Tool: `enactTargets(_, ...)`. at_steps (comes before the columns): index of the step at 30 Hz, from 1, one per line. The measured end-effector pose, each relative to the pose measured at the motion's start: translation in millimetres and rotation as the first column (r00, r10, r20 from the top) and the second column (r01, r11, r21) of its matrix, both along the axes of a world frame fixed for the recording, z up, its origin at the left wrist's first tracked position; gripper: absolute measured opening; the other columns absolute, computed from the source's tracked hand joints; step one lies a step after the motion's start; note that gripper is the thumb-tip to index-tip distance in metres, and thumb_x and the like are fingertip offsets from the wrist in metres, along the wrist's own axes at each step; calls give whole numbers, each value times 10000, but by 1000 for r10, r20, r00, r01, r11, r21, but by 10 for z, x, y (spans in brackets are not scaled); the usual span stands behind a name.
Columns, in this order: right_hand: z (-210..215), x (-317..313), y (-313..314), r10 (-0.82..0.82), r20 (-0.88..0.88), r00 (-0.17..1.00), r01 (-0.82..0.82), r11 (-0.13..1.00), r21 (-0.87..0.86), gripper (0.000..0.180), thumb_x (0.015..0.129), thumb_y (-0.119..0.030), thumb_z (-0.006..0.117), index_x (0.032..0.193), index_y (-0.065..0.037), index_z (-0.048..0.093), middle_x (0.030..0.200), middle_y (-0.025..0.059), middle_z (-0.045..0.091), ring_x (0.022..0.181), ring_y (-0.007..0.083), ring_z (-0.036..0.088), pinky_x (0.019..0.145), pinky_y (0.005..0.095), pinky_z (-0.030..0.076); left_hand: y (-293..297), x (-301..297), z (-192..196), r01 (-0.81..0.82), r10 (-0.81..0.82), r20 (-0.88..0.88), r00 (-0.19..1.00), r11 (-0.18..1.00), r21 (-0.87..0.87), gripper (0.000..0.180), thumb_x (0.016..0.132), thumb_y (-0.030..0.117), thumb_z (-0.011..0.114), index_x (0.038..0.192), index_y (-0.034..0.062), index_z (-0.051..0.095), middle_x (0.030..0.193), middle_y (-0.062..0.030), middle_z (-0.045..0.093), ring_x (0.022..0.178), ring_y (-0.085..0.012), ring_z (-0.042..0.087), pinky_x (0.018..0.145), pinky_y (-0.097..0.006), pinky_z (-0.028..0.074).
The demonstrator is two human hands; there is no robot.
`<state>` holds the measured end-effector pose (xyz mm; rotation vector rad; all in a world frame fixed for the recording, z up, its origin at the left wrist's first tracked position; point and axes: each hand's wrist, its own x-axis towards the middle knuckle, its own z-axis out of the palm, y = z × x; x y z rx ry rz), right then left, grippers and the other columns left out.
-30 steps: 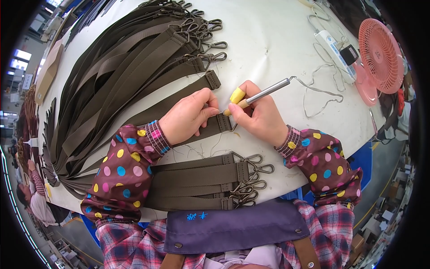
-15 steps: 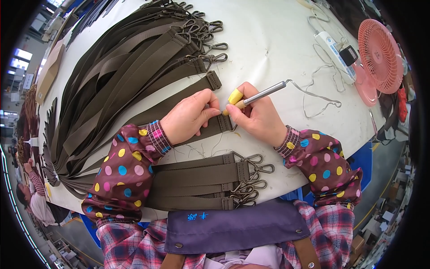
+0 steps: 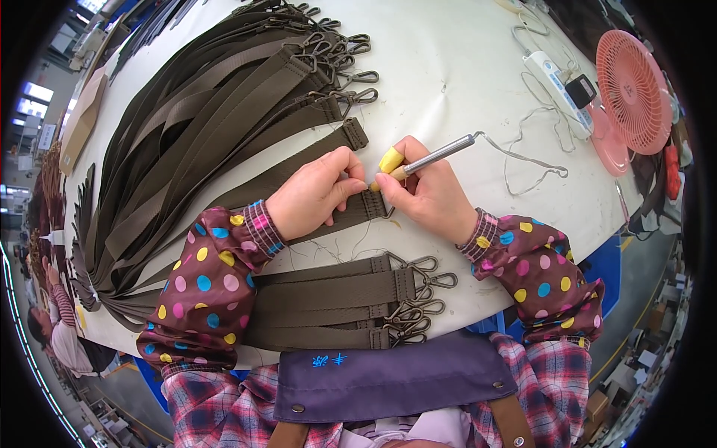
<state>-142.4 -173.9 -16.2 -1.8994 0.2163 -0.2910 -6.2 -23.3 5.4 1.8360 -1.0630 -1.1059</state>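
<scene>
My right hand [image 3: 435,196] is closed around a corded pen-shaped tool [image 3: 442,153] with a metal barrel and a tan grip. Yellow wrapping [image 3: 390,159] covers one of its fingers. The tool's lower end points at the stitched end of a dark olive webbing strap [image 3: 373,204], which carries a metal ring. My left hand [image 3: 317,185] pinches thumb and forefinger together right beside that tip, over the strap. Whatever lies in this pinch is too small to make out. Just beyond, another strap end [image 3: 357,134] lies on the table.
A large bundle of straps [image 3: 202,112] with snap hooks [image 3: 362,77] fans across the white table [image 3: 433,89]. More hooked straps [image 3: 321,300] lie nearest me. At the right stand a power strip [image 3: 559,93] and a pink fan [image 3: 631,93]; the tool's cord [image 3: 523,155] trails there.
My right hand and the tool have shifted very slightly left. The left hand and the straps look the same.
</scene>
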Motion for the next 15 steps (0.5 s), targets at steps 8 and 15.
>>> enactTargets(8,-45,-38,-36,-130,86,988,113,977,180,143,868,-96,600,888,-31,474,694,32,615,585,38,555,501,194,425,-59,-65,24,56,-21,277,961,992,-117,165,864,132,632,924,36,513,817,-77,553,731,-179,585,632,-312,498)
enactTargets(15,-25,-68,-46,-126,111,986,91,956,280,135,871,-92,596,894,-34,476,714,23,603,597,34,546,512,190,422,-149,-87,37,125,-62,435,898,985,-118,168,844,139,660,865,33,531,828,-90,571,726,-194,600,635,-318,494)
